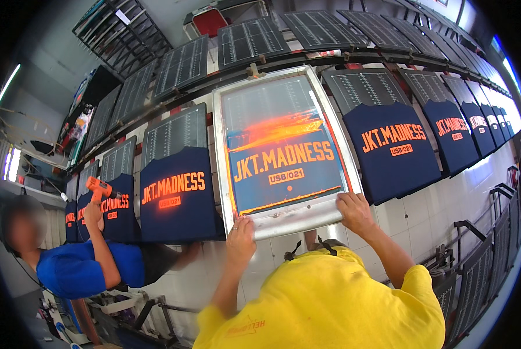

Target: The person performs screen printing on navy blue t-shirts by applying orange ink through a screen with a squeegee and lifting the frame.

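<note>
A silver-edged screen printing frame (295,224) lies over one of the printing boards. My left hand (241,235) is closed on its near left corner, and my right hand (355,210) grips the near right corner. Through the mesh, orange lettering shows above a dark navy fabric. A smear of wet orange ink (284,128) spreads across the middle of the mesh, with more along the inner edges. No squeegee shows in either hand.
Navy shirts with orange print lie on boards to the right (391,168) and left (176,215). Bare dark boards (252,42) line the far side. At left, a co-worker in a blue shirt (89,267) holds an orange heat gun (100,189). Metal racks (487,250) stand at right.
</note>
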Demonstrator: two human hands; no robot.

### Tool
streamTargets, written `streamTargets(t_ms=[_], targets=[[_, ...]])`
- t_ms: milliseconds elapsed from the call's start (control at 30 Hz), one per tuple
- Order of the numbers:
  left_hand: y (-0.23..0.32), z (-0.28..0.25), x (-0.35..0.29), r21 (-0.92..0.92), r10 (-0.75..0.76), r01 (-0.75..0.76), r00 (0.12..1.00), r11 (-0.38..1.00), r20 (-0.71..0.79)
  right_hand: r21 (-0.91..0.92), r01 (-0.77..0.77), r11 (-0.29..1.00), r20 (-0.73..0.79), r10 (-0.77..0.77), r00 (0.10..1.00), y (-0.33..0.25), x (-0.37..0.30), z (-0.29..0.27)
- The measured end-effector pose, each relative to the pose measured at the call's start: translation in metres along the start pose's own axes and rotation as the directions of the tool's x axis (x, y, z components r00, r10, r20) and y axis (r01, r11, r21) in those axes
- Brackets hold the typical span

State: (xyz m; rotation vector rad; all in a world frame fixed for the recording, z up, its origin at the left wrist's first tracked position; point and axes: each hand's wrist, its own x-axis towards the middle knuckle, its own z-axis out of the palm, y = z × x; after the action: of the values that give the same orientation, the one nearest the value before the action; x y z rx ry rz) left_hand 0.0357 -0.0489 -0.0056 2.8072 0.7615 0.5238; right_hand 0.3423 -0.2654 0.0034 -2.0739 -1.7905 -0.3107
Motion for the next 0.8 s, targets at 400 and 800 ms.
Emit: streamTargets(t_ms=[400,800], targets=[[0.022,-0.024,-0.010,-0.021,-0.054,0.059,0.978,0.998,0.199,0.185,-0.109,0.977,0.244,0.061,0.968,-0.004,-0.018,-0.017],[-0.094,0.042,-0.017,-0.280,-0.678,0.653,0.735,0.704,0.010,0.676,-0.683,0.277,0.226,0.804,0.550,0.079,-0.025,0.056]])
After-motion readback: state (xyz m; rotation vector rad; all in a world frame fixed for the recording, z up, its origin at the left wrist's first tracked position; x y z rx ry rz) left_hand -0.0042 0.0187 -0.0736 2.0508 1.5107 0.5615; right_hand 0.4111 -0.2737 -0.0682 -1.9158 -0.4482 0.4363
